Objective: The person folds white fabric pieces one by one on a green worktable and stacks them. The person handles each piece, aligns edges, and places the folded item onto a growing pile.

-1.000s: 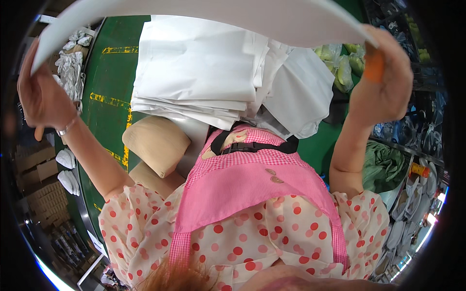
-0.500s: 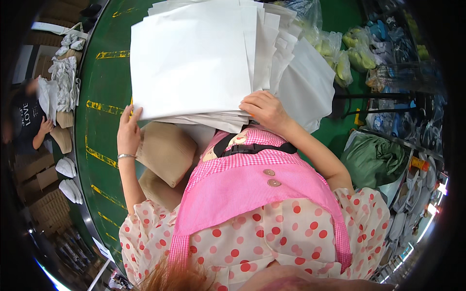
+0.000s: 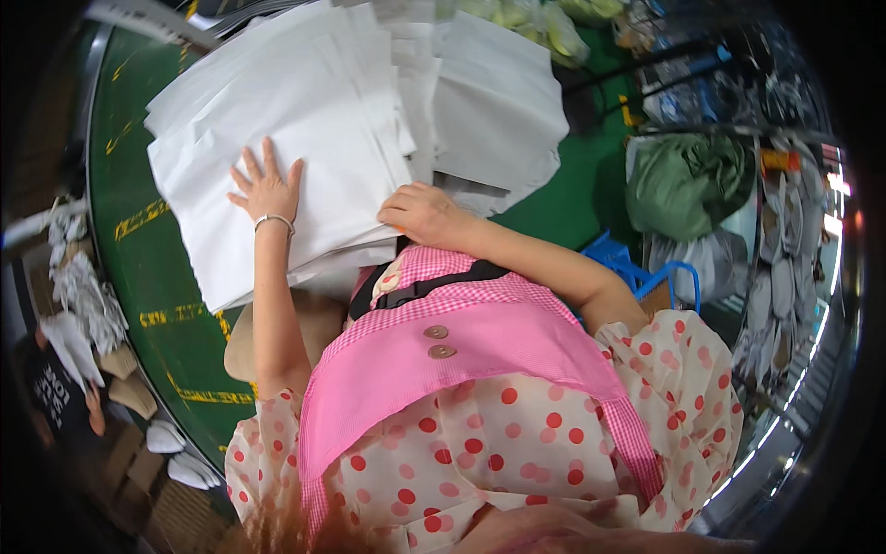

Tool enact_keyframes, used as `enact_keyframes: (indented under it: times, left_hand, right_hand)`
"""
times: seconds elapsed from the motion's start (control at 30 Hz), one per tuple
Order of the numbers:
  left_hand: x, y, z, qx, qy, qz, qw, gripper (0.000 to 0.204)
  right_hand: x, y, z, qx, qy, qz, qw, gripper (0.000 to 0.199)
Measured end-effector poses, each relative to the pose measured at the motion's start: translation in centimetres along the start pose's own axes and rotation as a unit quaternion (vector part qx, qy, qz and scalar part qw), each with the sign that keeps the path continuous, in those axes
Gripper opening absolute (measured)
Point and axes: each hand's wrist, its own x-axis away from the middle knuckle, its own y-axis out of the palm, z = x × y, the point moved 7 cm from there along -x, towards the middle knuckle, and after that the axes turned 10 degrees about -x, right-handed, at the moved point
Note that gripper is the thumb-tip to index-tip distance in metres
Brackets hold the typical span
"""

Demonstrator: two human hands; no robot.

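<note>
A large pile of white sheets [image 3: 341, 111] lies in front of me, its layers fanned out toward the right. My left hand [image 3: 268, 192] rests flat on the top sheet with its fingers spread. At the pile's near right corner, my right hand [image 3: 423, 217] is closed with curled fingers. A small bit of orange shows under those fingers; what it belongs to is hidden. Beside the main pile, more white sheets [image 3: 503, 102] spread to the right.
Tan stacked pieces [image 3: 242, 346] sit below the pile by my left forearm. To the right are a green bag [image 3: 688, 185] and a blue-framed stool [image 3: 637, 268]. A person in a dark shirt [image 3: 60, 388] works at the far left. Green floor [image 3: 138, 268] carries yellow lines.
My left hand has moved from the pile's left corner onto the top sheet and spread out flat. The view has turned, so the pile now slants. My right hand stays at the near right corner.
</note>
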Motion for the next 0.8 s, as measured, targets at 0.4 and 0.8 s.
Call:
enact_keyframes:
  times: [0.4, 0.8]
  left_hand:
    - [-0.4, 2.7, 0.1, 0.003, 0.028, 0.121, 0.992, 0.068]
    - [13.8, -3.1, 22.6, 0.624, 0.156, -0.295, 0.706, 0.034]
  right_hand:
    - [10.8, -3.5, 11.5, -0.075, 0.349, 0.179, 0.917, 0.019]
    - [18.1, -1.1, 20.5, -0.060, 0.442, 0.034, 0.894, 0.016]
